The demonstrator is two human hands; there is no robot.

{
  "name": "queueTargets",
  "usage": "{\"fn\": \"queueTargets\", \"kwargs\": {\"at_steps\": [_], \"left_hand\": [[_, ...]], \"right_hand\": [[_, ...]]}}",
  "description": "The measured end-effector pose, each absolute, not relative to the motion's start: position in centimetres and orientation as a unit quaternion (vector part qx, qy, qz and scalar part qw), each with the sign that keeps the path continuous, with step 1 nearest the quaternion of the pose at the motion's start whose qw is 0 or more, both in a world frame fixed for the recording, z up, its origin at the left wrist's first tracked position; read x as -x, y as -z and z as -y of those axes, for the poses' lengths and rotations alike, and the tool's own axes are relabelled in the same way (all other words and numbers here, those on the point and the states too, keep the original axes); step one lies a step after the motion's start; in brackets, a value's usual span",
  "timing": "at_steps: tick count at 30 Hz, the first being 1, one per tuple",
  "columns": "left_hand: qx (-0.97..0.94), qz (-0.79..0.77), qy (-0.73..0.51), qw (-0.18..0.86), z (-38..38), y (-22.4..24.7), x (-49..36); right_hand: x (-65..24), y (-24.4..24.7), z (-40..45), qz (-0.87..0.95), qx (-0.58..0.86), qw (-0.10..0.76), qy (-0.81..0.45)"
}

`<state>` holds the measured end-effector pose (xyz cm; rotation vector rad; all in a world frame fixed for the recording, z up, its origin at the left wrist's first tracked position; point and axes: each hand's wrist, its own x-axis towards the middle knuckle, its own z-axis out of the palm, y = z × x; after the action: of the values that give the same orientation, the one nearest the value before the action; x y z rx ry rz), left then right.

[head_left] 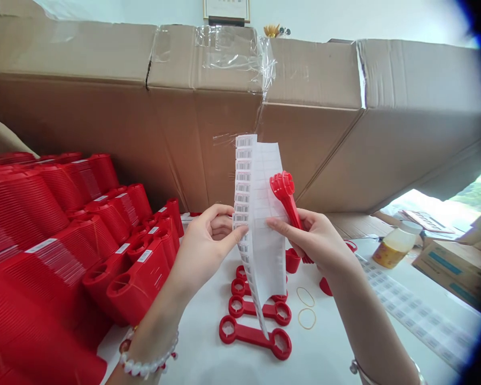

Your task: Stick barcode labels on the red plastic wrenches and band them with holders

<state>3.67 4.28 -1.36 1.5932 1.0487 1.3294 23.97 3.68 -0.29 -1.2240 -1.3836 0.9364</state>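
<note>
Sheet: upright above the tabletop, likely keeping barcodes visible.
Left hand: pinching its barcode edge.
Right hand: gripping red pieces and sheet together, probably sparing the other.
Stacks: toward tabletop's left edge, perhaps leaving room.

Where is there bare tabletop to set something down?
Bare table shows between the rubber bands and right forearm, and between left forearm and the two-ringed red pieces. Red stacks crowd the left; a flat label sheet covers some table at right.
</note>
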Motion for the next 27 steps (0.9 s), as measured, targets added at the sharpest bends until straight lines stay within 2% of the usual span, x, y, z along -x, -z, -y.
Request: {"fn": "queueTargets", "kwargs": {"at_steps": [7, 15, 27], "left_hand": [[-0.663, -0.395, -0.472, 0.426, -4.0, 1.8, -4.8], [-0.612, -0.324, -0.566, 0.448, -4.2, 1.7, -4.8], [-0.583, -0.323, -0.553, 0.499, -4.5, 1.6, -3.8]], "right_hand": [[-24.5, 0.5, -4.1, 0.593, 0.476, 0.534, -0.369], [-24.1, 0.2, -3.3, 0.612, 0.482, 0.493, -0.388], [-24.0, 0.7, -3.5, 0.631, 0.478, 0.476, -0.384]]}}
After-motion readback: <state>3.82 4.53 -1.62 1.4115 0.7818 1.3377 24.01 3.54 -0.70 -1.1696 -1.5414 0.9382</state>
